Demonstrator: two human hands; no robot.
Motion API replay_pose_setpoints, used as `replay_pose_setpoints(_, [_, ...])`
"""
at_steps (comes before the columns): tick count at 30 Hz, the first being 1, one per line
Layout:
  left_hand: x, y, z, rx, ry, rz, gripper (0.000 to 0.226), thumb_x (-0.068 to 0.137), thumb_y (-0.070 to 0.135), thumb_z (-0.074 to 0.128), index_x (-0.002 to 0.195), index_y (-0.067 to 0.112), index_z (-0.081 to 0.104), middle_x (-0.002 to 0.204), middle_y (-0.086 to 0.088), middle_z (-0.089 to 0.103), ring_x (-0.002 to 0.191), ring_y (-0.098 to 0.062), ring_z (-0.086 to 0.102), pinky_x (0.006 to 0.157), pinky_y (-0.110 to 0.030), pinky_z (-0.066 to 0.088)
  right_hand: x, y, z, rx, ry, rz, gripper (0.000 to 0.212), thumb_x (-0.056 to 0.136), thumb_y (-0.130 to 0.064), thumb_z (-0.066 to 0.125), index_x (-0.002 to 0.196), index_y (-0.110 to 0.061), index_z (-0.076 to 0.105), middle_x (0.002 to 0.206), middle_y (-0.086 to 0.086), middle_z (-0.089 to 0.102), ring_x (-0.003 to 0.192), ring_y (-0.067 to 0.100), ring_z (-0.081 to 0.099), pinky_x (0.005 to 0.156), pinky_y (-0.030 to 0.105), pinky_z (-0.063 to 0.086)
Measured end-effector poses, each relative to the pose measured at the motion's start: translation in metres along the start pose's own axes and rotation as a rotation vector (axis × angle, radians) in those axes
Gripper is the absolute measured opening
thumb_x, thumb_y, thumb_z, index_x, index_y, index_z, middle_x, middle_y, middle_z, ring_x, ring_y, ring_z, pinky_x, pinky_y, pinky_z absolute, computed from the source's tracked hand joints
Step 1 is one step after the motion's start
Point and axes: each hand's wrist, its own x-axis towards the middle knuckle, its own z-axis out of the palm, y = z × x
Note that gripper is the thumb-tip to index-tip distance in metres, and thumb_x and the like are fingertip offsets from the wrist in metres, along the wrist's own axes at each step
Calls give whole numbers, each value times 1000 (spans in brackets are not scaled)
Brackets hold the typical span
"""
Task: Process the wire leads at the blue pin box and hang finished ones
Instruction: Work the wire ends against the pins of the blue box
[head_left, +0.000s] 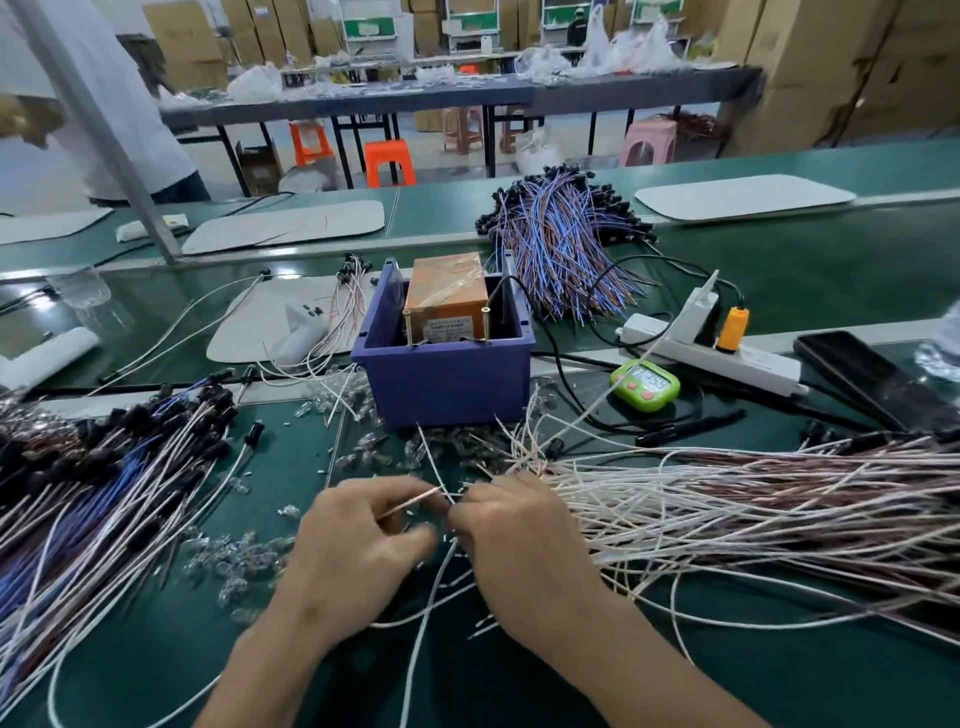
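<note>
- Wire lead lay low at frame centre, pinched between your left hand and right hand, its long axis rising from lower left to upper right.
- Both hands' fingers curled onto it, tips nearly meeting.
- Blue pin box stood directly above at mid-frame, about equally near both hands.

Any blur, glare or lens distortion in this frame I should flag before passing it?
Head view: motion blur smears the fingers of the left hand and right hand at the pinched wire lead; the blue pin box is sharp; wide-angle bowing curves the bench edge; the green timer display is washed out.
</note>
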Motion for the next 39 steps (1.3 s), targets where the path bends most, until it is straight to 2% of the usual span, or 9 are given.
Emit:
replay_pose_setpoints(4, [3, -2, 6, 128, 4, -102, 21, 74, 47, 76, 89, 62, 71, 50, 15, 54, 46, -7, 45, 51, -26, 35, -2, 10, -2, 297, -98, 194, 20, 91, -17, 68, 107, -27, 76, 100, -8, 74, 94, 14, 65, 89, 31, 52])
replay_pose_setpoints(8, [8, -4, 7, 239, -49, -189, 24, 75, 48, 86, 79, 64, 69, 53, 27, 58, 51, -1, 53, 53, -24, 36, -3, 23, -19, 347, 140, 341, 22, 90, -10, 73, 105, -25, 81, 100, -13, 77, 89, 1, 67, 84, 10, 51])
replay_pose_setpoints(11, [10, -6, 8, 267, -43, -213, 24, 77, 48, 85, 81, 64, 68, 56, 28, 61, 56, -2, 58, 59, -25, 44, 2, 52, -35, 181, 261, 638, 10, 94, -26, 72, 97, -24, 80, 83, -8, 73, 82, 13, 63, 79, 28, 49])
replay_pose_setpoints(14, [10, -8, 10, 276, -18, -197, 22, 79, 47, 84, 83, 61, 68, 58, 28, 62, 59, -6, 62, 66, -29, 52, 6, 65, -32, -12, 43, 817, 39, 94, -62, 58, 94, -29, 78, 78, -7, 63, 86, 17, 44, 86, 39, 35])
replay_pose_setpoints(19, [10, -8, 13, 288, -22, -165, 25, 79, 47, 84, 83, 64, 66, 62, 33, 61, 61, -1, 59, 61, -26, 43, 12, 61, -21, 1, 42, 772, 39, 87, -69, 63, 90, -33, 78, 71, -14, 49, 86, 14, 41, 87, 37, 26])
replay_pose_setpoints(22, [9, -9, 15, 293, 11, -149, 24, 80, 49, 82, 85, 65, 65, 62, 31, 62, 60, 0, 58, 60, -24, 42, 13, 64, -23, 268, 153, 815, 18, 79, -52, 81, 80, -34, 78, 65, -22, 58, 84, 1, 49, 93, 37, 40])
replay_pose_setpoints(26, [12, -11, 16, 278, 98, -160, 25, 81, 47, 80, 88, 65, 64, 67, 33, 62, 61, 1, 58, 61, -24, 44, 10, 65, -32, 551, 237, 780, 24, 71, -27, 91, 66, -38, 71, 67, -23, 70, 68, 3, 65, 68, 19, 51])
replay_pose_setpoints(30, [12, -16, 17, 273, 130, -169, 22, 82, 45, 81, 84, 62, 66, 59, 17, 65, 60, -8, 62, 68, -33, 55, 5, 60, -35, 592, 287, 675, 25, 70, -18, 91, 69, -36, 74, 69, -16, 71, 71, -2, 64, 65, 7, 45])
replay_pose_setpoints(39, [11, -20, 18, 250, 124, -133, 21, 84, 42, 79, 86, 58, 67, 66, 30, 64, 56, -3, 60, 60, -27, 47, 2, 56, -38, 581, 297, 617, 25, 72, -16, 91, 78, -35, 75, 85, -8, 72, 81, -4, 63, 71, 3, 42])
